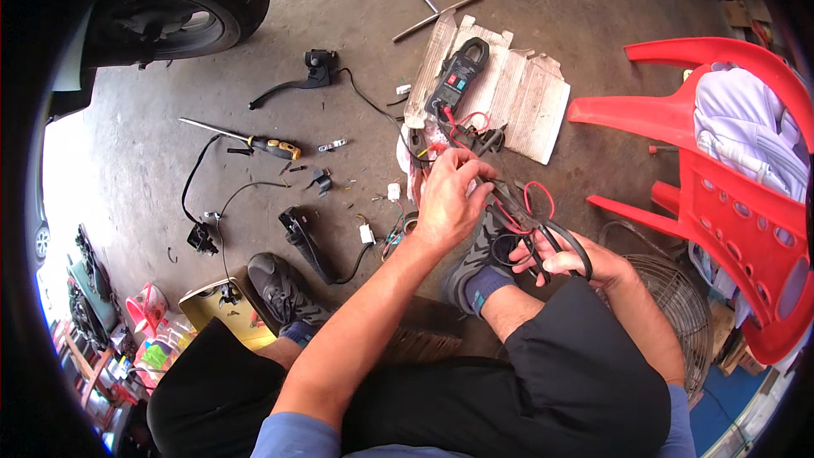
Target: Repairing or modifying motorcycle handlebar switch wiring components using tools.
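1. Your black trousers (458,399) sit nearest, well below the clamp meter (460,76).
2. Your right hand (585,263) wraps black-handled scissors (547,231) below the meter, seemingly for leverage.
3. Your left hand (449,203), nearer it, bends its fingers narrow; I cannot tell what they hold.

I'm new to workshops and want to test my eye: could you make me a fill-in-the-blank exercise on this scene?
1. The plastic chair is coloured ____.
2. The black-handled tool is held in the person's ____ hand.
3. The screwdriver has a handle of yellow and ____.
4. The clamp meter lies ____ the cardboard.

Missing words: red; right; black; on.
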`<state>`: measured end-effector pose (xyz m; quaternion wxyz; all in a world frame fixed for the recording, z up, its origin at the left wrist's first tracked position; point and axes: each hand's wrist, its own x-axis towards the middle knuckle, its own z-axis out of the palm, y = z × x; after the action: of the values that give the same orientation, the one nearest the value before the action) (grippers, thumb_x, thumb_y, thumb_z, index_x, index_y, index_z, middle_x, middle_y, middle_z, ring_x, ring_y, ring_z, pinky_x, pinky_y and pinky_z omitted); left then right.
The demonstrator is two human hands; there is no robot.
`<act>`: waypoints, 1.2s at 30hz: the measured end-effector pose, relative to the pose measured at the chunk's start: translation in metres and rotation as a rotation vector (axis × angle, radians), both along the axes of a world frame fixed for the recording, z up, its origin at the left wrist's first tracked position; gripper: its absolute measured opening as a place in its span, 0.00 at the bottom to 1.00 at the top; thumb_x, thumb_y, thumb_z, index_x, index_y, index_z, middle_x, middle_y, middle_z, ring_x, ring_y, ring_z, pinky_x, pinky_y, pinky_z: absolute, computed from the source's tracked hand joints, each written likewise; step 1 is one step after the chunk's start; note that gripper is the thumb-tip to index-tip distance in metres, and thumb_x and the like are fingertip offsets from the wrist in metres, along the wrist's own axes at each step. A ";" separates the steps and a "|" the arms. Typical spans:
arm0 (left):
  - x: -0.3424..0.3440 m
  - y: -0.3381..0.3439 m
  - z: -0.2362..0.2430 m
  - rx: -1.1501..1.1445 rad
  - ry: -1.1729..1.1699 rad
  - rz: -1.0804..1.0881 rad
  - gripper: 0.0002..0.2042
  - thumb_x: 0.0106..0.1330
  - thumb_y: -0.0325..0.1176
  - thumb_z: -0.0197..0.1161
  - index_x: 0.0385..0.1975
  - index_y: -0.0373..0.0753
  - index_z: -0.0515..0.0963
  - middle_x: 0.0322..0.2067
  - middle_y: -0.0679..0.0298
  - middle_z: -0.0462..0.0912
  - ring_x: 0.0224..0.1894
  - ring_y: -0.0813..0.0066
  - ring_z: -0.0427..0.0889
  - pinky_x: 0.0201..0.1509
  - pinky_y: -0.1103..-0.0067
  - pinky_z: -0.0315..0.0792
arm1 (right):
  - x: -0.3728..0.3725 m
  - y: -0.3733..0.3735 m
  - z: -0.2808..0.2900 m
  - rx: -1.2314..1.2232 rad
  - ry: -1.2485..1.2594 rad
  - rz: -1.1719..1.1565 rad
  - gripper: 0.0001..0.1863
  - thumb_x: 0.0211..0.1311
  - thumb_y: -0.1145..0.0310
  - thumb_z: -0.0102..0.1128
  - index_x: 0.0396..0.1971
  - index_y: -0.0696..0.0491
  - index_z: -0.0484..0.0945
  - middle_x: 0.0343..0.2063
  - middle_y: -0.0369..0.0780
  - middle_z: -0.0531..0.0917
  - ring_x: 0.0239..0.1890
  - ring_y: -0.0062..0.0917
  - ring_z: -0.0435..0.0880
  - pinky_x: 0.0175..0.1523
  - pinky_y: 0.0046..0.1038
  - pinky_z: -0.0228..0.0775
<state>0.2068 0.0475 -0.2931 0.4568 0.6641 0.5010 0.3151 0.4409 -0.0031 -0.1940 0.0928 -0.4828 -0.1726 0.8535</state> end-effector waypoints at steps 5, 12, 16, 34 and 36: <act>-0.008 0.020 0.005 -0.012 0.040 -0.017 0.06 0.60 0.27 0.64 0.36 0.38 0.78 0.35 0.56 0.78 0.39 0.56 0.80 0.43 0.68 0.73 | 0.009 -0.003 -0.004 -0.018 -0.002 0.015 0.34 0.53 0.64 0.64 0.59 0.61 0.64 0.52 0.47 0.75 0.54 0.34 0.77 0.48 0.30 0.76; -0.009 0.060 0.018 0.080 0.143 0.037 0.07 0.61 0.31 0.60 0.35 0.36 0.76 0.32 0.54 0.81 0.38 0.52 0.81 0.43 0.64 0.74 | 0.010 -0.001 -0.004 0.166 -0.120 0.383 0.35 0.55 0.65 0.64 0.62 0.58 0.62 0.54 0.44 0.73 0.53 0.27 0.75 0.58 0.32 0.69; -0.021 0.081 0.008 -0.084 0.311 0.106 0.09 0.61 0.34 0.58 0.34 0.34 0.76 0.32 0.49 0.83 0.39 0.49 0.82 0.44 0.62 0.73 | 0.017 0.006 -0.001 0.143 -0.056 0.400 0.36 0.54 0.66 0.65 0.62 0.57 0.62 0.55 0.43 0.73 0.54 0.26 0.75 0.59 0.33 0.68; 0.000 -0.011 0.041 -0.234 -0.046 -0.272 0.08 0.62 0.30 0.61 0.38 0.35 0.78 0.42 0.54 0.78 0.46 0.55 0.77 0.50 0.66 0.71 | 0.005 0.029 0.004 0.159 0.171 -0.127 0.36 0.50 0.60 0.60 0.59 0.62 0.65 0.54 0.47 0.75 0.54 0.34 0.78 0.46 0.29 0.72; -0.008 -0.008 0.044 -0.059 -0.025 -0.178 0.06 0.62 0.29 0.61 0.36 0.34 0.78 0.38 0.54 0.78 0.44 0.55 0.78 0.49 0.66 0.71 | 0.008 0.031 0.005 0.141 0.123 -0.181 0.32 0.53 0.61 0.59 0.57 0.61 0.67 0.54 0.48 0.75 0.54 0.33 0.78 0.47 0.30 0.73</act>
<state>0.1985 0.0393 -0.2488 0.5087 0.6880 0.4435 0.2667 0.4488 0.0279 -0.1892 0.2135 -0.4353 -0.1816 0.8555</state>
